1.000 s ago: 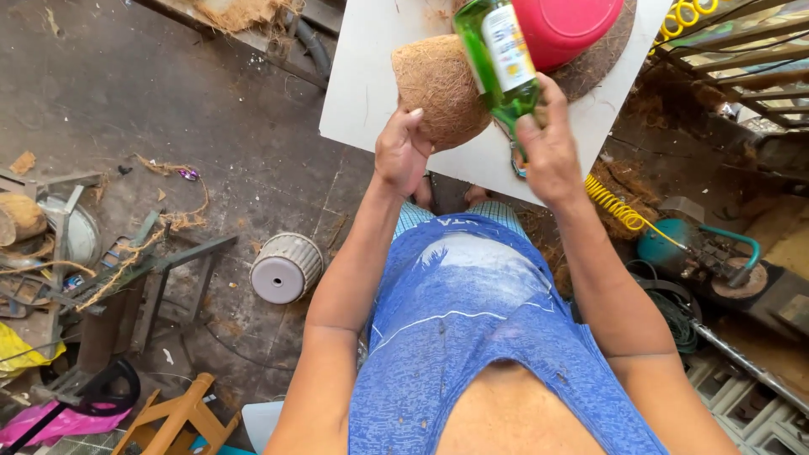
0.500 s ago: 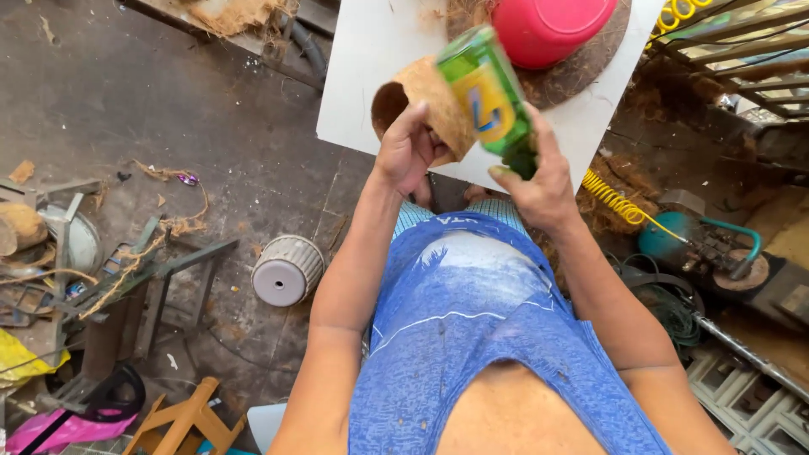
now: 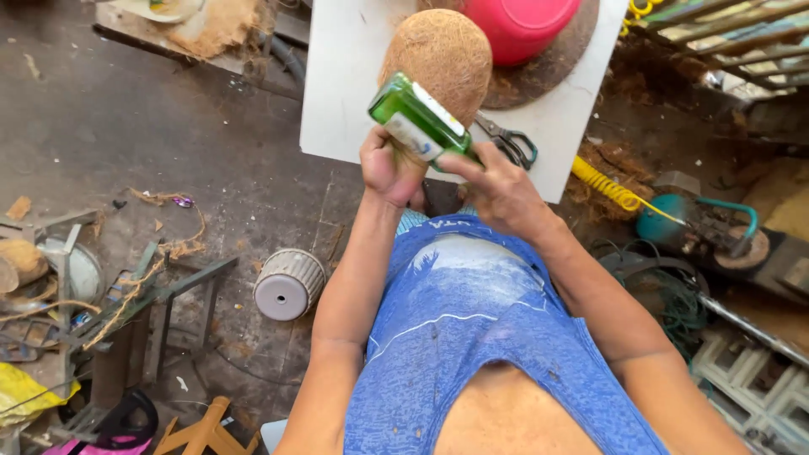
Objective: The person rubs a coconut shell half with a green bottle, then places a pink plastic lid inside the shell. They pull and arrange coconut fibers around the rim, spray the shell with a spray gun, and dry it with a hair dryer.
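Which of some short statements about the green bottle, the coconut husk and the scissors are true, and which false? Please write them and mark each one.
1. Both hands, left hand and right hand, hold the green bottle. True.
2. The brown coconut husk lies on the floor. False: it rests on the white board.
3. Scissors lie on the board beside the husk. True.
4. The plastic bowl is blue. False: it is pink-red.
5. A ribbed white pot lies on the floor. True.
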